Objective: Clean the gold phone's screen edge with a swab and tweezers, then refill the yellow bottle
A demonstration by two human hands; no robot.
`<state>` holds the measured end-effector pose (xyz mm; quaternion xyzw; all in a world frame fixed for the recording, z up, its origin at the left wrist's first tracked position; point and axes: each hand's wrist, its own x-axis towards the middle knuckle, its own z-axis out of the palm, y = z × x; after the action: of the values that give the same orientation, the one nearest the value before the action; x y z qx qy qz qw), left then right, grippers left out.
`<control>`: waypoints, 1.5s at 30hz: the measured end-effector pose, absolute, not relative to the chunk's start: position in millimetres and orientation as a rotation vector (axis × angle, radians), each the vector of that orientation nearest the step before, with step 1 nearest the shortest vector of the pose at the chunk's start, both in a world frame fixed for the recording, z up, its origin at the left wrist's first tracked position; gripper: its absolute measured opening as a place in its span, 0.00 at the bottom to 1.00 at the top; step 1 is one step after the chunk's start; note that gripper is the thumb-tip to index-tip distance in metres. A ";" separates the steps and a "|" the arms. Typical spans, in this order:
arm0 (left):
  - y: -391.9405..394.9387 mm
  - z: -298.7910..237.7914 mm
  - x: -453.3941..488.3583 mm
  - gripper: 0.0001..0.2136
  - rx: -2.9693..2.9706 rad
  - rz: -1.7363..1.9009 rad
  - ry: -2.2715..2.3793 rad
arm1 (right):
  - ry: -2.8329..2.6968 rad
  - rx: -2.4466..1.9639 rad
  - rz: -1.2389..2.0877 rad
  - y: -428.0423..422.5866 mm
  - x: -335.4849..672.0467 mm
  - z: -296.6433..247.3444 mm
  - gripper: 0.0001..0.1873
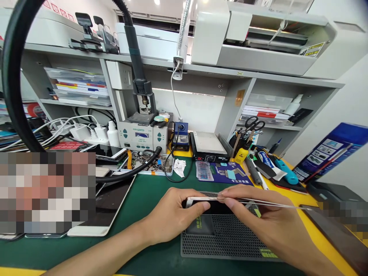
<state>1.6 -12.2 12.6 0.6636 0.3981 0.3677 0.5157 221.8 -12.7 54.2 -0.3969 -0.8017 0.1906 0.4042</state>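
My left hand (171,214) grips a phone (215,207) by its left end, thumb on the near face and fingers behind. The phone has a white frame and a dark screen and is seen almost edge-on, above a black honeycomb mat (230,241). Pinched in my right hand (267,220) are slim metal tweezers (276,203), with their long arms running out to the right past the knuckles. Their tips are hidden by my fingers at the phone's upper edge, where the right fingertips also touch.
Behind stand a soldering station (140,136), a heating plate (211,143) and a parts tray (149,163). A black hose (123,177) loops over the left side. A white-framed tablet (107,209) lies left; a dark flat panel (333,237) lies right. Tools and scissors (254,124) crowd the back right.
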 end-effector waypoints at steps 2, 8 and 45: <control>-12.5 12.4 1.5 0.19 1.594 0.888 0.955 | -2.026 -0.997 0.482 -12.9 221.6 53.6 0.05; -12.1 11.4 1.8 0.17 1.611 0.915 0.938 | -2.035 -0.947 0.512 -11.0 219.8 46.8 0.07; -1.4 8.6 -0.7 0.16 1.532 0.915 0.946 | -1.898 -1.037 0.336 -7.4 207.6 39.6 0.05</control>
<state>-0.7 -1.4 8.6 0.6424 0.3967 0.3837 0.5318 207.6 -7.4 39.6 -0.4210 -0.7707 0.1365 0.4584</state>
